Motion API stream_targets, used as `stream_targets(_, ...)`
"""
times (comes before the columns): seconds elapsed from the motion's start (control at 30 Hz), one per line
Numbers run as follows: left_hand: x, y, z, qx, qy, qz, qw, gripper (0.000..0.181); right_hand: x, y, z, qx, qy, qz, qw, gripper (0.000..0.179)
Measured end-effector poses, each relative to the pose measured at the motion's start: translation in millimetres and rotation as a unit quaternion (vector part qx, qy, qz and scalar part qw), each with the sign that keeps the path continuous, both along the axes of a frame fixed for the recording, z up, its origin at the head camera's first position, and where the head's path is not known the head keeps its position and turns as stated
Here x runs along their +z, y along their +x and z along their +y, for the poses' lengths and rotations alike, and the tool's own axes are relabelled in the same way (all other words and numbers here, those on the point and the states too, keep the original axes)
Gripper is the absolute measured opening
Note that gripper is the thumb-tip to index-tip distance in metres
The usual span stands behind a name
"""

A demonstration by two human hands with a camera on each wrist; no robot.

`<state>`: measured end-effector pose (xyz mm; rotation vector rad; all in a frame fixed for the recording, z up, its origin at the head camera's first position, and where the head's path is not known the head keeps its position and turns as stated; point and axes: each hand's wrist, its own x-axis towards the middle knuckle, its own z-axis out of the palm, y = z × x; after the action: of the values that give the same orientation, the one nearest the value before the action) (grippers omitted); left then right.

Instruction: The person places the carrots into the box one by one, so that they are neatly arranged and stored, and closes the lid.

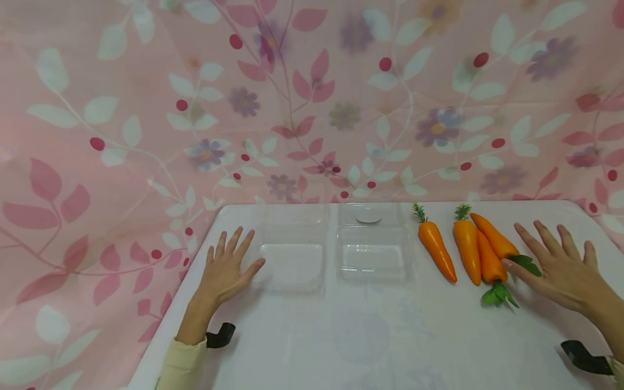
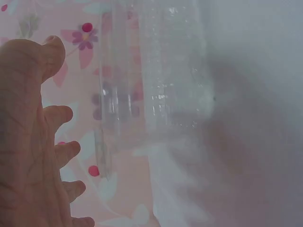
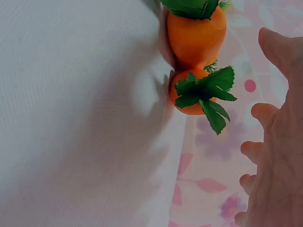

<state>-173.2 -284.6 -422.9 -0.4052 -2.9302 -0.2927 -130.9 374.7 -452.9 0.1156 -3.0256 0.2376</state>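
Observation:
My left hand (image 1: pixel 228 271) is spread with straight fingers over the table's left side, holding nothing, just left of a clear plastic container (image 1: pixel 292 268). A second clear container (image 1: pixel 372 262) stands to the right of the first; both have their lids raised at the back. Over the right side my right hand (image 1: pixel 567 271) is also spread and holds nothing. Its thumb overlaps the leaves of the nearest carrots in the head view. One carrot (image 1: pixel 437 252) lies apart, while three others, including a middle one (image 1: pixel 467 252) and a rear one (image 1: pixel 494 235), lie bunched together.
A white-covered table (image 1: pixel 312 336) carries everything. Behind it hangs a pink floral cloth (image 1: pixel 312 108), close to the table's back edge. A black curved piece (image 1: pixel 221 336) sits at the left wrist, and a similar black piece (image 1: pixel 585 357) at the right.

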Motion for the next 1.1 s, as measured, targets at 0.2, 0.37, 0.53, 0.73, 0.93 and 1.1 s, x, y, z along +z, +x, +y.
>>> stream_targets(0.2,2.7,-3.8,13.9,-0.014,0.011,0.001,0.9998,0.079,0.3,-0.4,-0.2,-0.001,-0.001,0.003,1.0000,0.100)
stream_targets(0.37,5.9,-7.2,27.8,-0.034,0.022,0.002,0.9992,0.080,-0.1,-0.5,-0.6,0.003,0.000,0.004,1.0000,0.100)
stream_targets(0.53,8.6,-8.4,39.6,-0.050,0.034,0.003,0.9982,0.080,0.7,-0.4,-1.7,0.007,0.004,0.007,0.9999,0.101)
stream_targets(0.73,11.0,-10.9,53.0,-0.071,0.043,0.011,0.9965,0.081,2.7,0.4,-3.0,0.008,0.007,0.012,0.9999,0.100)
stream_targets(0.93,11.6,-12.1,66.1,-0.071,0.047,0.005,0.9964,0.083,1.8,0.5,-3.2,0.012,0.004,0.015,0.9998,0.100)
stream_targets(1.1,11.8,-13.7,77.7,-0.077,0.043,0.002,0.9961,0.085,0.6,1.6,-3.5,0.013,0.002,0.016,0.9998,0.099)
